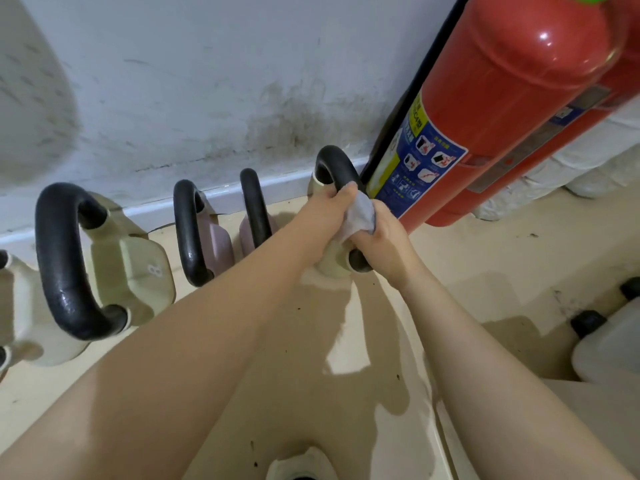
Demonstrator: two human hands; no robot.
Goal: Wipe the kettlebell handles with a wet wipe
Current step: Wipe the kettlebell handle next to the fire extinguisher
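A row of kettlebells stands along the wall. The rightmost, a cream kettlebell point(337, 263) with a black handle point(334, 164), is under both hands. My left hand point(327, 211) grips its body and the handle's left side. My right hand point(381, 233) presses a crumpled grey-white wet wipe point(358, 216) around the middle of the handle. To the left stand two mauve kettlebells point(218, 242) point(249, 233) and a large cream kettlebell point(135, 268) marked 8, with a thick black handle point(60, 265).
Two red fire extinguishers point(485, 109) lean against the wall, touching the right of the gripped kettlebell. Another cream kettlebell point(14, 306) sits at the far left edge. A pale container with black caps point(606, 344) is at the right. The beige floor point(346, 341) is stained.
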